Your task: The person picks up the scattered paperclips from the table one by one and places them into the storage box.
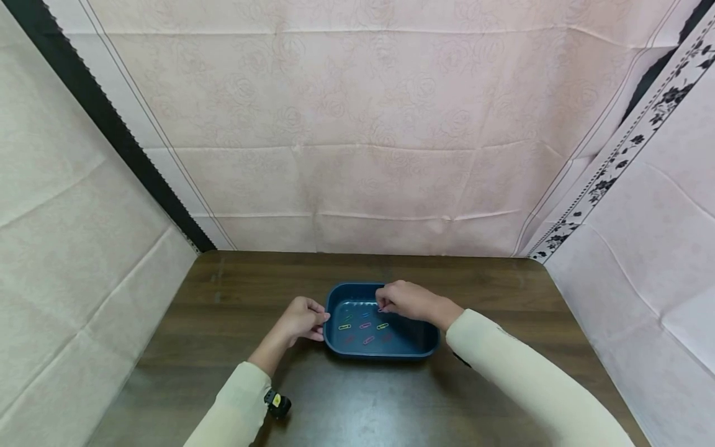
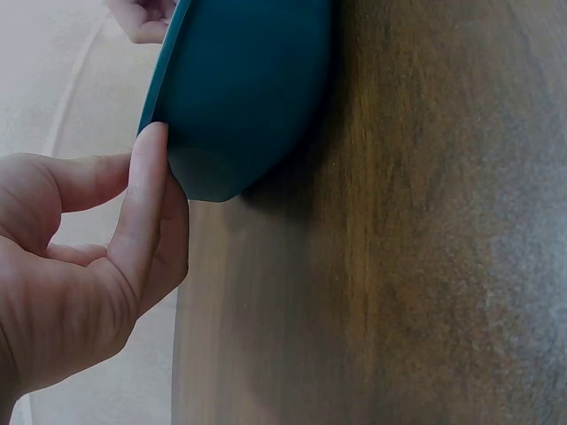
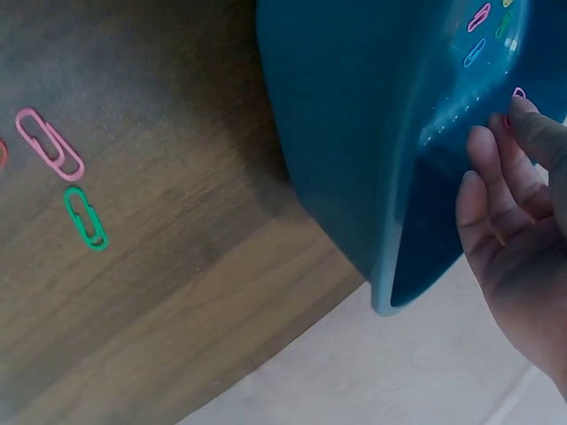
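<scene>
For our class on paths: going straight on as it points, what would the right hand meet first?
Probably the floor of the tray, under the right hand and its pinched paperclip; depth is unclear.

The sleeves [image 1: 527, 375] are a pale cream.

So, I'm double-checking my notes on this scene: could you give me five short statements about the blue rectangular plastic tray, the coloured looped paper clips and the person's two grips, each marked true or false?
1. The left grip holds the blue rectangular plastic tray at its rim. True.
2. The right grip is empty. False: it pinches a pink looped paper clip.
3. Every paper clip in view is inside the tray. False: a green looped paper clip, for one, lies on the brown wooden table.
4. A yellow looped paper clip lies in the tray. True.
5. The tray rests on the table. True.
</scene>
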{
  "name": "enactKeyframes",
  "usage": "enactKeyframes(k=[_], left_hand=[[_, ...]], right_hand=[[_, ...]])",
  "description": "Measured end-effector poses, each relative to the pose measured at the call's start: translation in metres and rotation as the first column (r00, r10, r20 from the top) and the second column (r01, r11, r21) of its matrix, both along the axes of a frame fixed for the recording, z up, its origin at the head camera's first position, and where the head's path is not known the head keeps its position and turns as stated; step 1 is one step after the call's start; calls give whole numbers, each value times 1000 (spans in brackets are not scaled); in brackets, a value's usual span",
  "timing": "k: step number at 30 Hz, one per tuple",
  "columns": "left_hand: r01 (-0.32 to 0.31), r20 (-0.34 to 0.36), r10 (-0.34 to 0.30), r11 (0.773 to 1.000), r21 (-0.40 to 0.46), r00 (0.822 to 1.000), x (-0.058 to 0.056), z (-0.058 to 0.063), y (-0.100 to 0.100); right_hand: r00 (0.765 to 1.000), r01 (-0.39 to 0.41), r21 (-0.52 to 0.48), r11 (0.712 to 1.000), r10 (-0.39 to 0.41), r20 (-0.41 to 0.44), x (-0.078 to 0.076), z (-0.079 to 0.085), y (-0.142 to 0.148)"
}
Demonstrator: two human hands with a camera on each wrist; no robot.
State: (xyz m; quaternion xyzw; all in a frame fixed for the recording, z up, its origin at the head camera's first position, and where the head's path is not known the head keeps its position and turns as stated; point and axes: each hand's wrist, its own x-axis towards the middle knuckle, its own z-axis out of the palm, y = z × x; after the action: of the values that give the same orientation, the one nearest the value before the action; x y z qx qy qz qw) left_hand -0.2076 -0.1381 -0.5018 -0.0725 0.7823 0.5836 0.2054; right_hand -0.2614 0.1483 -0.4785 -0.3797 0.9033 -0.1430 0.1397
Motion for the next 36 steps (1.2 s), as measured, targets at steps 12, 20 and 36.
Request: enactKeyframes(k=[12, 20, 36], left_hand=[[2, -5, -3, 1000, -12, 1000, 0, 1, 0], [-3, 2, 3, 1000, -23, 1000, 0, 2, 0], [-7, 7, 7, 1000, -15, 1000, 0, 2, -1]], right_hand=[[1000, -5, 114, 993, 4, 9, -5, -3, -12], [1000, 3, 169, 986, -7, 23, -8, -6, -17], [1000, -6, 220, 976, -1, 30, -13, -13, -22]])
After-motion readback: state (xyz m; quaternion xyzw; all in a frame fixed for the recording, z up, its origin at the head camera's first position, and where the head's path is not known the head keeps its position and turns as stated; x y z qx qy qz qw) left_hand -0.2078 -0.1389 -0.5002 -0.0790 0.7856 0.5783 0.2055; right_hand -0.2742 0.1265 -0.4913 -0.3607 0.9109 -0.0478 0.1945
